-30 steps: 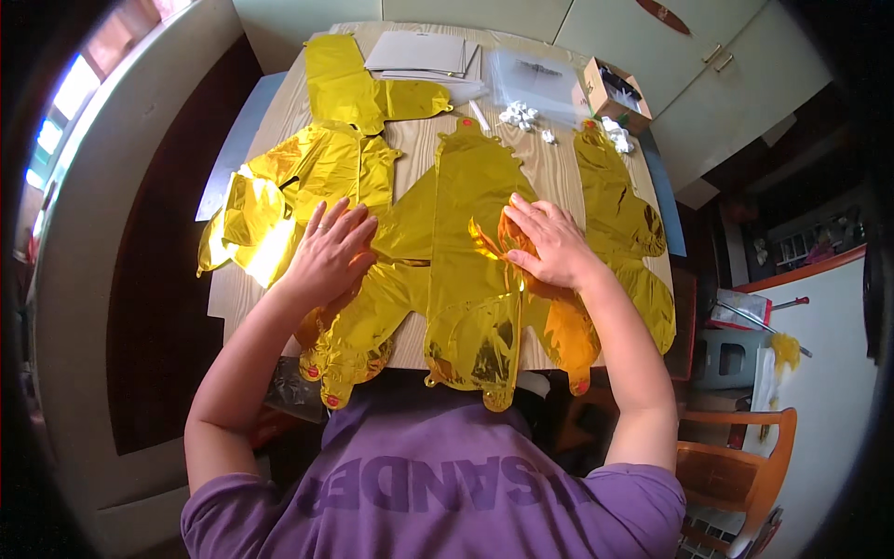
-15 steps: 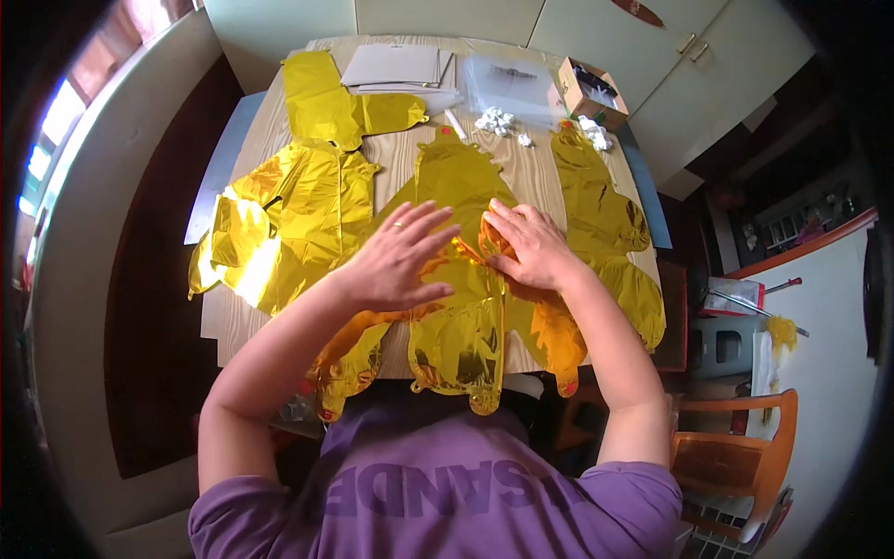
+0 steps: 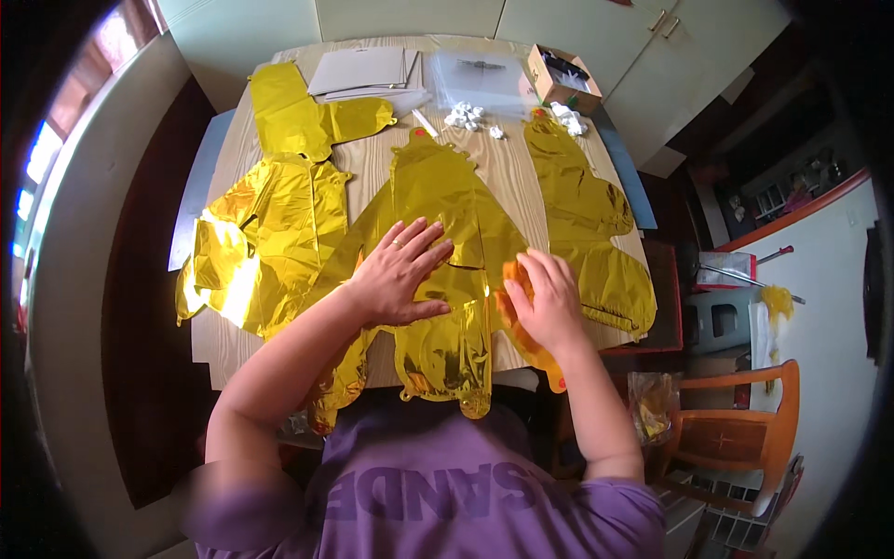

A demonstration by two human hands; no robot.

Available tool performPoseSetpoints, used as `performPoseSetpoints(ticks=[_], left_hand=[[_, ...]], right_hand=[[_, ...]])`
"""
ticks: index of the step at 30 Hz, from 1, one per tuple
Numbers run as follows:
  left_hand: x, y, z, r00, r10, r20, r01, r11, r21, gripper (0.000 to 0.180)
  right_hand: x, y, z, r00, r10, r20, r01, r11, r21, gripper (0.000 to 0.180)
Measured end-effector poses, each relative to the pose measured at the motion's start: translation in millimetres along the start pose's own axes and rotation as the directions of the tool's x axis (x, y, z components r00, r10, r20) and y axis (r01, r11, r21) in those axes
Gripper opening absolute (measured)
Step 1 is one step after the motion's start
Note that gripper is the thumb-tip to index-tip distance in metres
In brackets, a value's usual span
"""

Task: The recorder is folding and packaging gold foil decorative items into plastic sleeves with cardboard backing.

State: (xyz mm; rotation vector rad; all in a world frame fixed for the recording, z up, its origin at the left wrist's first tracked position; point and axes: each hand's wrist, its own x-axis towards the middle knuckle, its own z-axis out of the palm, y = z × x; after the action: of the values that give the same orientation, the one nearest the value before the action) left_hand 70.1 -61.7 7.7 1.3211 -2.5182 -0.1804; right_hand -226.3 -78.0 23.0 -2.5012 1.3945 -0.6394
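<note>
A flat, uninflated gold foil balloon (image 3: 433, 200), shaped like a letter A, lies in front of me with its lower parts hanging over the table's near edge. My left hand (image 3: 399, 279) rests on its middle, palm down, fingers stretched out. At the balloon's right side my right hand (image 3: 548, 300) has its fingers bent round the foil, which looks orange there; the thumb lies against it. Other flat gold foil balloons lie around: a wrinkled one (image 3: 279, 214) on the left, an L-shaped one (image 3: 289, 112) at the far left, and one (image 3: 573, 196) on the right.
On the wooden table's (image 3: 372, 149) far side are grey boards (image 3: 363, 70), clear plastic sheets (image 3: 480, 84), crumpled white bits (image 3: 464, 115) and an open box (image 3: 566, 79). A wooden chair (image 3: 736, 438) stands at the right, with a clear bag (image 3: 652, 405) beside it.
My right hand has moved right and toward me along the balloon's side. My left hand has come down flat on the foil. The balloon's middle lies smoother, and the whole view has shifted slightly.
</note>
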Motion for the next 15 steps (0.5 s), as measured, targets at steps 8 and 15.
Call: performPoseSetpoints(ticks=[8,15], left_hand=[[6.2,-3.1,-1.4,0.999,0.037,0.001,-0.037,0.997,-0.073,0.095],[-1.6,-0.5,-16.2,0.998,-0.047,-0.03,0.045,0.997,-0.063,0.086]], right_hand=[[-19.7,3.8,9.8,0.99,-0.141,-0.011,0.136,0.97,-0.201,0.047],[-12.9,-3.4,-0.9,0.996,-0.09,-0.014,0.087,0.984,-0.154,0.047]])
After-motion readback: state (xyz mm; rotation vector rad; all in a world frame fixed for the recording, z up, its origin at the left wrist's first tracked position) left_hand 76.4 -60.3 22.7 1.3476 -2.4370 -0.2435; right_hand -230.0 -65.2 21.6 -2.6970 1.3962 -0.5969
